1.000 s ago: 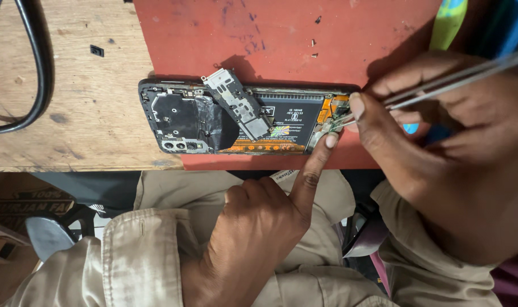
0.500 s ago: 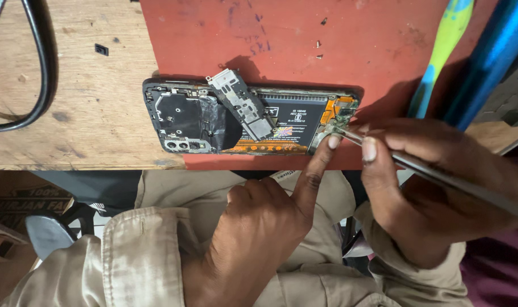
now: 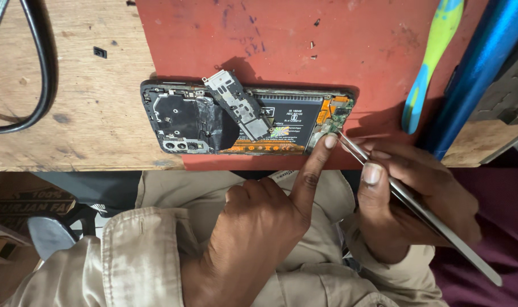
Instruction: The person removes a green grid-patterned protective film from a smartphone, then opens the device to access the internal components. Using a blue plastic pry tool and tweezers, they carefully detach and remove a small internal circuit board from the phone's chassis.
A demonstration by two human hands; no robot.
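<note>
Evidently to keep it from sliding, the left hand [image 3: 253,227] presses one fingertip on the opened phone [image 3: 247,116] at the red mat's near edge, while the right hand [image 3: 412,199] pinches tweezers [image 3: 418,207] at its end board.

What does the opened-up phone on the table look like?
The phone lies flat, back cover off, partly on the red mat and partly on the wooden table. Inside show dark shielding, a black battery, orange ribbon strips and a small green board at its right end. A loose silver metal plate lies slanted across it. The left hand presses one fingertip on its right end, where the tweezers in the right hand also touch.
</note>
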